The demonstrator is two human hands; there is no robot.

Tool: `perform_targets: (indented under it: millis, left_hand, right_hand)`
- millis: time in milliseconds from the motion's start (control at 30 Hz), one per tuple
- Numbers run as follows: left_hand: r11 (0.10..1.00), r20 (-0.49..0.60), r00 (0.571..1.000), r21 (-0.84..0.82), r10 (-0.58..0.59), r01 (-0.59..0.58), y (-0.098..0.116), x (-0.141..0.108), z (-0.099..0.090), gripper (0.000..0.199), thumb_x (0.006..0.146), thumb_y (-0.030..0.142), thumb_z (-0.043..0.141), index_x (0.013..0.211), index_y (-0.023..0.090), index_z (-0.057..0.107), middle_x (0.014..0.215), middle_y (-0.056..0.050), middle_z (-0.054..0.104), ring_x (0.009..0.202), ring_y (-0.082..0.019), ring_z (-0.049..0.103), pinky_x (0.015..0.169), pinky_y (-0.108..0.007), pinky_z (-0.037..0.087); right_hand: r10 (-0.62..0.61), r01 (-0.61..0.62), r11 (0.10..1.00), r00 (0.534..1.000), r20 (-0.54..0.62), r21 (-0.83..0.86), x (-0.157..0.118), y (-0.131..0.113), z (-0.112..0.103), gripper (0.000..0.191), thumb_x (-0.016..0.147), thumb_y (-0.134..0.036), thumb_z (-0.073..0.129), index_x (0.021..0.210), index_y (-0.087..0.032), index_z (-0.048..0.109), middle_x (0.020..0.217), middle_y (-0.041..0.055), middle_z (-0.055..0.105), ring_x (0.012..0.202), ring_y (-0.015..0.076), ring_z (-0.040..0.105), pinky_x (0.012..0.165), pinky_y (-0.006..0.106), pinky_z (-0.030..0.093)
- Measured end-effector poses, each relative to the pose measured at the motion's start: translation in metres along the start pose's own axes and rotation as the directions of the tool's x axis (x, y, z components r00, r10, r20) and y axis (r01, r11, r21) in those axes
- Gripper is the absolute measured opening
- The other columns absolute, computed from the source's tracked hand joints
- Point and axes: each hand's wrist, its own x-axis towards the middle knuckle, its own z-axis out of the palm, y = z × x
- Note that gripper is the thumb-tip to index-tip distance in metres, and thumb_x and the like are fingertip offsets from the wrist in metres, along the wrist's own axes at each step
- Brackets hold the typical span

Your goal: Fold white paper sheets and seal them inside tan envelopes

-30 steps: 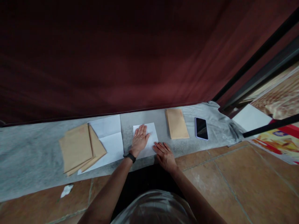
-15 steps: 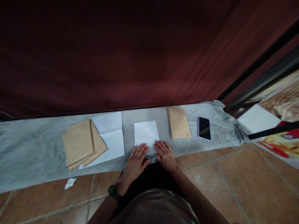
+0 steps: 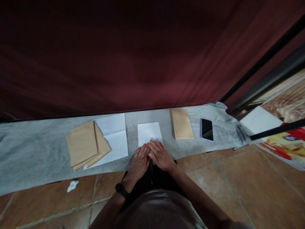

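A folded white sheet lies on the grey cloth in front of me. My left hand rests flat on its near left part, fingers extended. Beside it, fingertips touching or nearly touching it, my right hand lies flat on the near right part of the sheet. The near edge of the sheet is hidden under both hands. To the left, several brown envelopes overlap a larger creased white sheet. A neat stack of brown envelopes sits to the right.
A phone lies right of the envelope stack on the grey cloth. Behind the cloth hangs a dark red fabric. A crumpled white scrap is on the tiled floor. Printed packaging stands at the far right.
My right hand has moved left across the sheet, up to my left hand. My left hand has shifted slightly. The camera view has moved a little.
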Motion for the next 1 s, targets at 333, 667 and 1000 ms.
perform_targets:
  millis: [333, 667, 1000]
  left_hand:
    - [0.993, -0.113, 0.987, 0.015, -0.116, 0.119, 0.001, -0.012, 0.007, 0.058, 0.102, 0.036, 0.038, 0.153, 0.008, 0.036, 0.158, -0.018, 0.041, 0.150, -0.028, 0.033, 0.123, -0.049, 0.032]
    - [0.994, -0.056, 0.998, -0.104, 0.038, -0.043, 0.033, 0.066, -0.001, 0.054, 0.106, 0.037, 0.026, 0.151, 0.011, 0.041, 0.159, -0.013, 0.042, 0.151, -0.023, 0.030, 0.124, -0.045, 0.030]
    - [0.997, 0.049, 0.996, -0.025, -0.069, 0.071, 0.013, 0.123, 0.024, 0.058, 0.105, 0.040, 0.026, 0.155, 0.013, 0.037, 0.163, -0.011, 0.033, 0.153, -0.022, 0.025, 0.126, -0.044, 0.021]
  right_hand:
    - [0.172, -0.187, 0.969, 0.980, -0.100, -0.164, -0.015, 0.019, 0.017, 0.056, 0.104, -0.036, 0.044, 0.154, -0.011, 0.039, 0.158, 0.0130, 0.042, 0.147, 0.0254, 0.038, 0.124, 0.047, 0.024]
    - [0.135, -0.147, 0.974, 0.988, -0.075, -0.172, -0.025, 0.030, 0.016, 0.055, 0.100, -0.030, 0.048, 0.152, -0.012, 0.043, 0.155, 0.0124, 0.046, 0.146, 0.0264, 0.040, 0.125, 0.049, 0.024]
    - [0.160, -0.176, 0.971, 0.981, -0.107, -0.162, -0.021, 0.026, 0.011, 0.053, 0.103, -0.038, 0.048, 0.149, -0.012, 0.048, 0.149, 0.0151, 0.053, 0.141, 0.0277, 0.047, 0.122, 0.049, 0.027]
